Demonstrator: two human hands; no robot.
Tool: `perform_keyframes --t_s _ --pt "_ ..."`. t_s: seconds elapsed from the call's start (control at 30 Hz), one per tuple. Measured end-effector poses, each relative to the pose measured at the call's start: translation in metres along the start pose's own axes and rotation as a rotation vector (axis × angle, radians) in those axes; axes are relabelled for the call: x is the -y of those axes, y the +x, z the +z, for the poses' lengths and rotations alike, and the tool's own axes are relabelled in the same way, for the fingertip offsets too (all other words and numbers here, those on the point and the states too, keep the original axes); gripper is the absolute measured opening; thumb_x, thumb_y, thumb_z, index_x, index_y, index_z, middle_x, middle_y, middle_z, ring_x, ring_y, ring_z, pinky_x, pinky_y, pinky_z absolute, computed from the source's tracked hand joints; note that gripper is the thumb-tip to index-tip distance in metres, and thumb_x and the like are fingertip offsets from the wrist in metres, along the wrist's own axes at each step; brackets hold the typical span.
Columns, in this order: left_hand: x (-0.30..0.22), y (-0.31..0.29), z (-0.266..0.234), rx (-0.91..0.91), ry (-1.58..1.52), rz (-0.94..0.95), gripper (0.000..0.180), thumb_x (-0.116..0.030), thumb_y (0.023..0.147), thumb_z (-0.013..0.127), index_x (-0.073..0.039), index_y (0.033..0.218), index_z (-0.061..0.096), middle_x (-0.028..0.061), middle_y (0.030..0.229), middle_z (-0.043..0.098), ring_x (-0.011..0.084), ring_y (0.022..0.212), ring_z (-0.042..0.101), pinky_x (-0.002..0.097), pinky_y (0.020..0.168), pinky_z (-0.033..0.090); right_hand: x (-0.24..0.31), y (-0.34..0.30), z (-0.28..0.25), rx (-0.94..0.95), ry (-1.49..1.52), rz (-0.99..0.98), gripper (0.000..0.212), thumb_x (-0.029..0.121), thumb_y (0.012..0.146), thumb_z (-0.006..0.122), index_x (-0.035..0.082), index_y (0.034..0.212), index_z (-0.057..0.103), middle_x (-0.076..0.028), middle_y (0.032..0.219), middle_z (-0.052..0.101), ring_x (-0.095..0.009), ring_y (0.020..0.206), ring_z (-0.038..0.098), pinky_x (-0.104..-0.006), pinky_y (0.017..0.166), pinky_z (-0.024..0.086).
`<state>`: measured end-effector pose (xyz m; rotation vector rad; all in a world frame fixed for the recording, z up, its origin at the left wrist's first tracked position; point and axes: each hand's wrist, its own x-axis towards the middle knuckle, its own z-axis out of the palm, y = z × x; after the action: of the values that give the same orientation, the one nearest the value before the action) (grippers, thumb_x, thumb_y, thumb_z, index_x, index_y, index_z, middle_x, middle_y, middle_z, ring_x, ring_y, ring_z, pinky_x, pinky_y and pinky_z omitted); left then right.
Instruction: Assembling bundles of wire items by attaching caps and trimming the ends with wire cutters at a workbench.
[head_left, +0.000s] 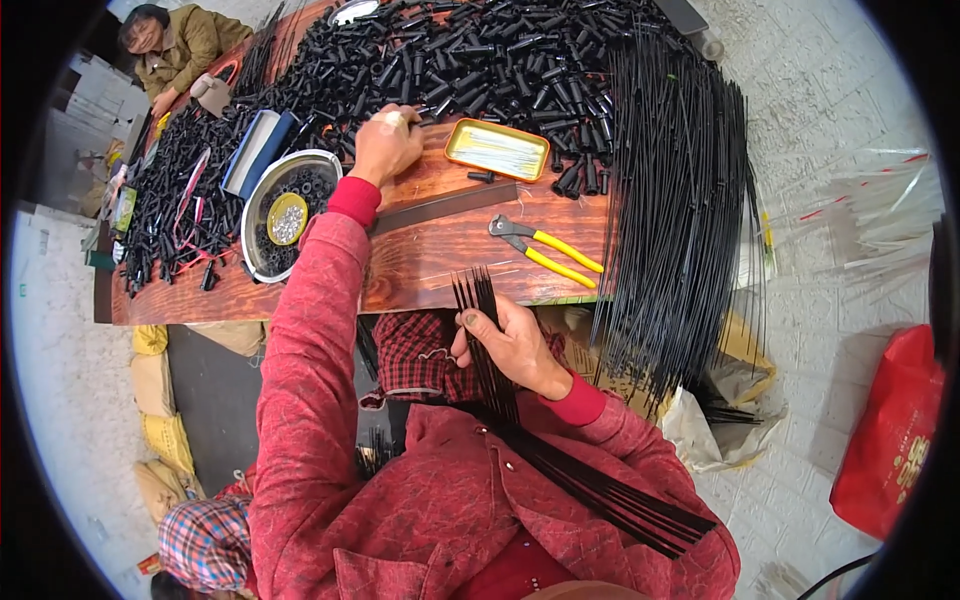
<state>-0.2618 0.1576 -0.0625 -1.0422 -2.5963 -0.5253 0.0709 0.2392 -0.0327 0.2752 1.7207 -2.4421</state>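
Note:
My right hand [517, 345] is closed round a bundle of thin black rods [600, 490]. Their tips fan out above the thumb, and the long ends slant down across my jacket to the lower right. Further off, my left hand [388, 145] is at the near edge of a big heap of short black tubular parts [480, 60]. Its fingers curl in among them, and the fingertips are partly hidden, so I cannot make out what they pinch. A yellow-rimmed tin [497, 150] with thin pale pins lies just right of that hand.
Yellow-handled cutting pliers [545, 250] and a flat dark bar [440, 208] lie on the wooden table [420, 270]. A metal bowl [256, 255] with small black pieces stands left. Long black rods [675, 200] overhang the right edge. Another person [185, 50] sits far left.

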Motion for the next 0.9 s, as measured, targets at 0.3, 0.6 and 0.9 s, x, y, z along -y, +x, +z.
perform_keyframes --t_s 0.3,0.6,0.9 --pt "-0.041 -0.101 -0.077 0.392 -1.821 -0.651 0.03 -0.01 0.095 0.052 0.0 0.124 0.055 0.009 0.101 0.068 0.0126 0.076 0.063 0.0265 0.068 0.053 0.004 -0.01 0.009 -0.029 0.018 -0.021 0.03 0.028 0.102 0.053 -0.002 0.102 0.054 -0.01 0.079 0.065 -0.016 0.065 0.064 -0.0272 0.062 0.052" --pt "-0.041 -0.16 -0.093 0.365 -2.009 -0.748 0.031 -0.012 0.097 0.057 0.003 0.124 0.055 0.013 0.115 0.064 0.0132 0.086 0.061 0.026 0.076 0.054 -0.006 -0.01 0.033 0.014 -0.041 -0.029 0.028 0.027 0.102 0.051 -0.001 0.101 0.054 -0.009 0.077 0.065 -0.015 0.065 0.063 -0.027 0.062 0.052" --pt "-0.051 -0.198 -0.104 0.441 -1.916 -0.771 0.032 -0.014 0.095 0.062 0.002 0.123 0.059 0.0085 0.112 0.067 0.0119 0.09 0.066 0.0251 0.083 0.056 -0.004 0.0 0.038 0.042 0.0 0.014 0.03 0.029 0.102 0.052 -0.001 0.104 0.054 -0.01 0.078 0.065 -0.016 0.065 0.063 -0.0268 0.062 0.051"
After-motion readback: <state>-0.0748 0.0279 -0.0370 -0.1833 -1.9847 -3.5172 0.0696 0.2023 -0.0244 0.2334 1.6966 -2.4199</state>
